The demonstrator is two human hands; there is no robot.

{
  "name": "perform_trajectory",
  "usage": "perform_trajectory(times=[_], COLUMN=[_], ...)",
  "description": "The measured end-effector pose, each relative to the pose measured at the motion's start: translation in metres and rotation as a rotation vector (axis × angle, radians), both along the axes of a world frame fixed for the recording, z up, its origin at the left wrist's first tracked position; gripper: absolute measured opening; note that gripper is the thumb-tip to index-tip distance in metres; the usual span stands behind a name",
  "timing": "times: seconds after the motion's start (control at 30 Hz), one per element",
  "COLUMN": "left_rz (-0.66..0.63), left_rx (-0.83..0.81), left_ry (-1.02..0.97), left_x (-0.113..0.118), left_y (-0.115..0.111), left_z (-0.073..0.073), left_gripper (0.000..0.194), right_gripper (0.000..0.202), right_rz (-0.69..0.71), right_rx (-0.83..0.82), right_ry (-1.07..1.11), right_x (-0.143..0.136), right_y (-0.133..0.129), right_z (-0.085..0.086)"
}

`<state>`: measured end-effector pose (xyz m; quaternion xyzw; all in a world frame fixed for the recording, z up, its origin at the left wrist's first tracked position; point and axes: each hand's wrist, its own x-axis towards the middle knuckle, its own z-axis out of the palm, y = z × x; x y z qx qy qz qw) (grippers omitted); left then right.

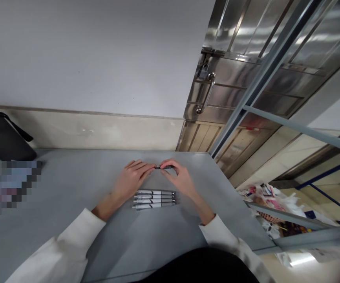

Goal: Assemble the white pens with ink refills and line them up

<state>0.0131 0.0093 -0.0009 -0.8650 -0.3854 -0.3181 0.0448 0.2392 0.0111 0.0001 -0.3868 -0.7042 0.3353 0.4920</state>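
Several white and dark pens [154,199] lie side by side on the grey table [123,251], just in front of me. Beyond them, my left hand [137,175] and my right hand [178,176] meet over a thin dark pen-like piece [159,168]. My left fingertips pinch its left end. The thumb and fingers of my right hand close on its right part. Fingers cover much of the piece, so its details are too small to tell.
A black case [5,135] with a strap is at the far left, above a blurred-out flat item [8,184]. A wall borders the table's back edge. Right of the table are a metal frame [256,86] and piled bags [276,200].
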Motion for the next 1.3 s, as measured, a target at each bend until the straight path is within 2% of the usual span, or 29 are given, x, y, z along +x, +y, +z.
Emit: perform_trajectory(times=[0.17, 0.33, 0.47, 0.63, 0.73, 0.87, 1.0, 1.13, 1.3], left_rz=[0.015, 0.034, 0.017, 0.038, 0.04, -0.029, -0.04, 0.01, 0.05], left_rx=[-0.013, -0.043, -0.05, -0.1, -0.123, -0.14, -0.135, -0.143, -0.138], left_ry=[0.036, 0.031, 0.06, 0.043, 0.004, -0.044, -0.034, -0.084, -0.107], left_x=[0.001, 0.002, 0.002, 0.001, 0.001, 0.001, 0.0, 0.0, 0.0], left_y=[-0.001, -0.002, -0.004, -0.003, 0.0, 0.004, 0.007, 0.008, 0.009], left_z=[0.003, 0.006, 0.008, 0.008, 0.005, -0.003, -0.01, -0.011, -0.009], left_gripper=[0.043, 0.041, 0.041, 0.039, 0.037, 0.036, 0.043, 0.039, 0.033], right_gripper=[0.019, 0.015, 0.018, 0.011, 0.013, 0.017, 0.018, 0.024, 0.02], right_rz=[-0.001, 0.003, 0.012, -0.069, -0.031, 0.018, -0.08, -0.151, -0.179], right_rx=[-0.132, 0.003, -0.09, -0.033, -0.006, -0.036, -0.116, -0.162, -0.174], right_ry=[0.009, 0.013, 0.01, 0.03, 0.076, 0.063, 0.041, 0.047, 0.106], right_x=[0.0, -0.002, -0.002, 0.001, 0.001, -0.002, -0.001, 0.005, 0.009], right_y=[0.001, 0.0, 0.0, 0.003, 0.004, 0.002, 0.002, 0.007, 0.013], right_z=[-0.002, -0.001, -0.001, -0.001, -0.001, -0.001, -0.002, -0.006, -0.011])
